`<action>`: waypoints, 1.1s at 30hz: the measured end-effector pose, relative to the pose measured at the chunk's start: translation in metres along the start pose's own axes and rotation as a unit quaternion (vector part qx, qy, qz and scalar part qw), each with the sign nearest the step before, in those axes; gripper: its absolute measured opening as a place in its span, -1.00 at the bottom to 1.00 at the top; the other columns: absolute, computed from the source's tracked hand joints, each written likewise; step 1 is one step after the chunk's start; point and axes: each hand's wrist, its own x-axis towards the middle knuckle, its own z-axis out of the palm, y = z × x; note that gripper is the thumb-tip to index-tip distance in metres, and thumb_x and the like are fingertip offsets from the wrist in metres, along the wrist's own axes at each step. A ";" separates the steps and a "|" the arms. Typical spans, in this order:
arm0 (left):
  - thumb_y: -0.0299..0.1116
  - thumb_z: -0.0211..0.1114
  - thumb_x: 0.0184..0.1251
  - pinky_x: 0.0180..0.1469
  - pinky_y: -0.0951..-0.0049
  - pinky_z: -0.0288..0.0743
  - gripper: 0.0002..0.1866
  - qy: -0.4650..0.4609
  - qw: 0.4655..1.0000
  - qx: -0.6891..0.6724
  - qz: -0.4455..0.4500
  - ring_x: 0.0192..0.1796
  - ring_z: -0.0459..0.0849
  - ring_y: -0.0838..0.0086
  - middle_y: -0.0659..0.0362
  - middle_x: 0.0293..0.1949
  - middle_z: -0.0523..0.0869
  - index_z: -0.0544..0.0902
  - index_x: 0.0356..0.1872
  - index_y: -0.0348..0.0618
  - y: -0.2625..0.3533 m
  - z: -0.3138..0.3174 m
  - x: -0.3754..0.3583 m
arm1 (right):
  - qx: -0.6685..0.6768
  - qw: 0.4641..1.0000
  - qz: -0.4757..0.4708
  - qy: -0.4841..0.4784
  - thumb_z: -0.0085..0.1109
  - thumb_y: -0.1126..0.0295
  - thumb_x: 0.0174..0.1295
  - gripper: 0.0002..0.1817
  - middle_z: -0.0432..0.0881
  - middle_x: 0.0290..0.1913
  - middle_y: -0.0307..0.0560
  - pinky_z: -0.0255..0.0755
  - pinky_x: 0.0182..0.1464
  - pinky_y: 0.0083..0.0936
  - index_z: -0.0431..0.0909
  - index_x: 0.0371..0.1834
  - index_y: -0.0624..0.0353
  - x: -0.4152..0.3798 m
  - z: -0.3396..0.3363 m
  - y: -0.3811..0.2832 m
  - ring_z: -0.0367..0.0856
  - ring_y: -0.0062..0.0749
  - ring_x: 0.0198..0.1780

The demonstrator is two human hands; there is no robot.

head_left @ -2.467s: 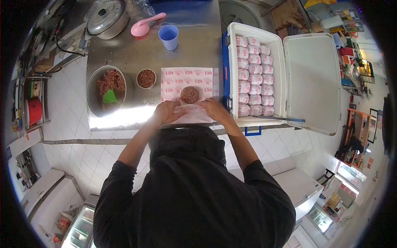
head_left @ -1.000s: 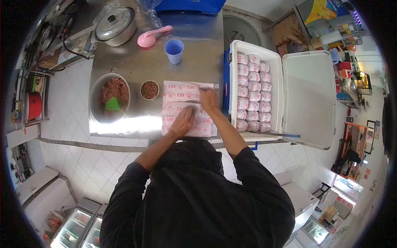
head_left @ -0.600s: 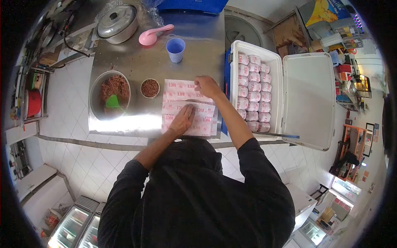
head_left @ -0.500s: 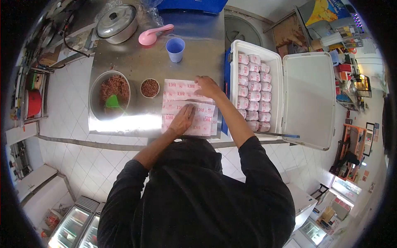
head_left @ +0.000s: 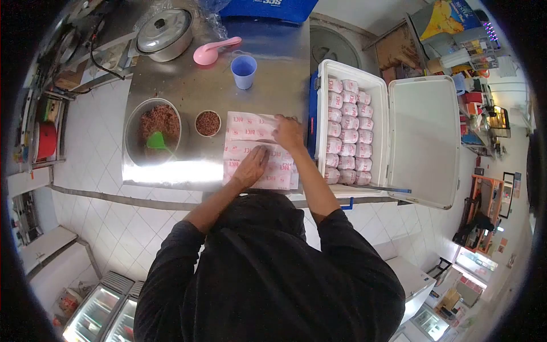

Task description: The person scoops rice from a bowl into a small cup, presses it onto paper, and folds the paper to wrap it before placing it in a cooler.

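Observation:
Printed paper sheets with red lettering lie at the front edge of the steel table. My left hand rests on the sheets, its fingers together and pointing up and right; whether anything is under them is hidden. At the upper right part of the paper is my right hand, its fingers bent over the sheet's edge. Left of the paper stands a small cup of brown grains. Farther left, a metal pot holds reddish-brown rice and a green scoop.
A white cooler full of wrapped paper packets stands at the right with its lid open. Toward the back are a blue cup, a pink ladle, a lidded pot and a blue bag.
My right hand has shifted slightly right and down along the paper's upper right edge, its elbow drawn in. My left hand has stayed nearly in place.

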 end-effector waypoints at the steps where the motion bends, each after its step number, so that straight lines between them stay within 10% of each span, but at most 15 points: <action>1: -0.50 0.12 0.26 0.46 0.18 0.35 -0.48 0.001 1.000 -0.003 0.002 0.35 0.42 -0.03 -0.24 0.25 0.46 0.48 0.23 -0.61 0.000 0.000 -0.001 | -0.003 0.999 -0.043 0.012 0.36 0.27 0.09 -0.68 0.70 -0.02 0.09 0.54 0.16 -0.16 0.68 -0.07 0.07 0.004 -0.003 0.004 0.61 0.00 0.13; 10: -0.47 0.11 0.26 0.47 0.19 0.33 -0.47 -0.015 1.000 -0.009 -0.005 0.37 0.41 -0.03 -0.25 0.27 0.46 0.47 0.24 -0.62 -0.001 0.002 0.000 | 0.085 0.975 -0.149 -0.139 0.57 0.40 -0.09 -0.67 0.71 -0.14 0.03 0.52 0.12 -0.17 0.67 -0.23 0.10 0.059 -0.004 0.016 0.64 -0.02 0.06; 16: -0.45 0.11 0.27 0.49 0.17 0.30 -0.47 -0.019 1.000 0.009 -0.001 0.38 0.40 -0.04 -0.26 0.28 0.46 0.48 0.24 -0.59 -0.001 0.001 -0.001 | 0.129 0.976 -0.141 -0.105 0.33 0.43 0.16 -0.82 0.76 -0.25 0.12 0.55 0.05 -0.10 0.65 -0.17 0.18 0.034 -0.020 0.005 0.74 0.07 -0.09; 22: -0.44 0.11 0.29 0.51 0.15 0.27 -0.48 -0.008 1.000 -0.019 -0.006 0.39 0.38 -0.06 -0.27 0.31 0.44 0.48 0.24 -0.58 -0.005 0.005 -0.002 | -0.078 0.977 -0.117 -0.161 0.02 0.39 0.38 -0.76 0.73 -0.04 0.20 0.51 0.22 0.00 0.66 -0.05 0.19 -0.024 -0.049 -0.027 0.66 0.05 0.18; 26: -0.43 0.12 0.30 0.50 0.14 0.29 -0.49 -0.006 1.000 -0.015 0.010 0.40 0.38 -0.07 -0.26 0.29 0.45 0.49 0.23 -0.59 -0.006 -0.001 -0.001 | -0.135 0.962 -0.178 0.160 0.02 0.38 0.37 -0.77 0.65 0.08 0.24 0.32 0.42 0.08 0.64 -0.08 0.20 -0.046 -0.028 -0.026 0.40 0.05 0.44; 33: -0.40 0.17 0.29 0.48 0.13 0.32 -0.50 0.033 0.997 -0.072 -0.018 0.37 0.41 -0.05 -0.23 0.26 0.49 0.52 0.18 -0.59 -0.005 -0.008 0.002 | -0.075 0.979 -0.188 -0.032 0.11 0.38 0.29 -0.78 0.43 0.42 0.21 0.15 0.53 0.08 0.65 -0.10 0.21 -0.063 -0.006 -0.020 0.30 0.06 0.52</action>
